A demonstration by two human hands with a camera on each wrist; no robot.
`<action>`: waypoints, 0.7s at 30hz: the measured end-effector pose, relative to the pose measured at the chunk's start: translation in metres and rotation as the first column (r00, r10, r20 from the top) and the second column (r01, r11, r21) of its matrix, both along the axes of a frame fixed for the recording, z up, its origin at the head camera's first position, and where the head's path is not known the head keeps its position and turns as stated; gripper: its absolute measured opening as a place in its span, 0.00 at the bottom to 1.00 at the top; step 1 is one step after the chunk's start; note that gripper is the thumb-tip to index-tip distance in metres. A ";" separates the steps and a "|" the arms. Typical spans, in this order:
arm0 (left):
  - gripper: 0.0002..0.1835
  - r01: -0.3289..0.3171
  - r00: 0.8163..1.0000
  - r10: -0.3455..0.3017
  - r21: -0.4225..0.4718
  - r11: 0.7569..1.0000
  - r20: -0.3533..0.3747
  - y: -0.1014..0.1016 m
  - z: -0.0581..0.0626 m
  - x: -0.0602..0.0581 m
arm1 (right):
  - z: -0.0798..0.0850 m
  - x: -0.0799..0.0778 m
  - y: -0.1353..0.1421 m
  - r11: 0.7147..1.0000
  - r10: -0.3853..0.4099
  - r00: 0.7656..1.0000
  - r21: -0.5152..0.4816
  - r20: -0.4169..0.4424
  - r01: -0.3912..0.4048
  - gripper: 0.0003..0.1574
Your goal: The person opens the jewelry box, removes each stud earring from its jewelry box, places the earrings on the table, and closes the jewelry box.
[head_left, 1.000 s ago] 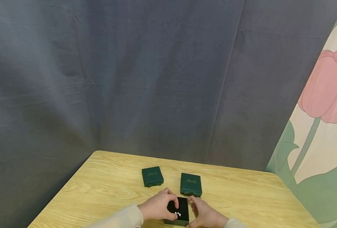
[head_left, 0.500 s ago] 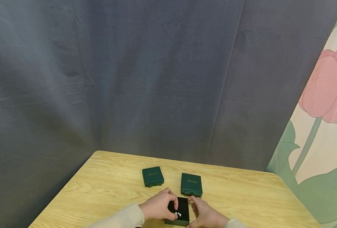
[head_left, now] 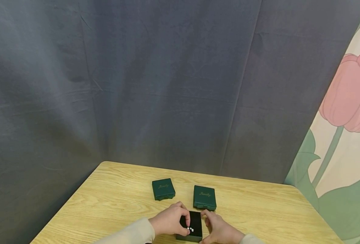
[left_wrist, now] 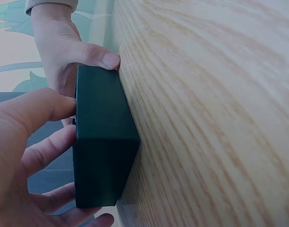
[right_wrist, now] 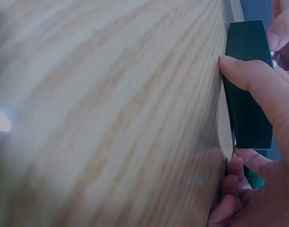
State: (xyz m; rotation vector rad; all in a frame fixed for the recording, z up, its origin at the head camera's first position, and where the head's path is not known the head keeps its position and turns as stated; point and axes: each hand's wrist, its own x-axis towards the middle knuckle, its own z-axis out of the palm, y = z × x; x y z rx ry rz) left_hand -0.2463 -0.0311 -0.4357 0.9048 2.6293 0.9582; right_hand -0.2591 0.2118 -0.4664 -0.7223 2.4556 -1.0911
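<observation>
A green jewelry box [head_left: 189, 238] with a black lining stands without a lid near the front of the table. My right hand [head_left: 221, 228] grips its right side, the thumb at the near corner and the fingers at the far one. Over the box's left part my left hand [head_left: 170, 221] reaches in, thumb and forefinger pinching a small piece of jewelry with white beads [head_left: 191, 229]. In the right wrist view these beads [right_wrist: 274, 63] show beside the left fingertips. The left wrist view shows the box's outer wall [left_wrist: 104, 109], with the inside hidden.
Two closed dark green boxes with gold lettering lie behind the hands, one at the left [head_left: 163, 188] and one just behind the lined box [head_left: 205, 197]. The wooden table [head_left: 115, 189] ends at a grey curtain [head_left: 167, 84]. A wall with painted tulips [head_left: 347, 95] rises at the right.
The left fingers shift very slightly at the white beads. The right hand and the box stay where they were.
</observation>
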 end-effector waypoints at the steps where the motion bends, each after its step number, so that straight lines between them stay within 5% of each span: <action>1: 0.09 0.000 1.000 0.000 0.000 1.000 0.000 0.000 0.000 0.000 | 0.000 0.000 0.000 1.000 0.000 1.000 0.001 -0.002 0.000 0.42; 10: 0.09 0.010 1.000 -0.010 0.016 1.000 0.025 -0.001 -0.002 -0.005 | 0.000 0.000 -0.001 1.000 0.003 1.000 0.000 -0.006 -0.003 0.42; 21: 0.07 0.029 0.999 -0.029 -0.008 1.000 -0.046 0.000 0.000 -0.006 | 0.001 0.001 -0.001 1.000 0.001 1.000 0.011 -0.013 -0.001 0.42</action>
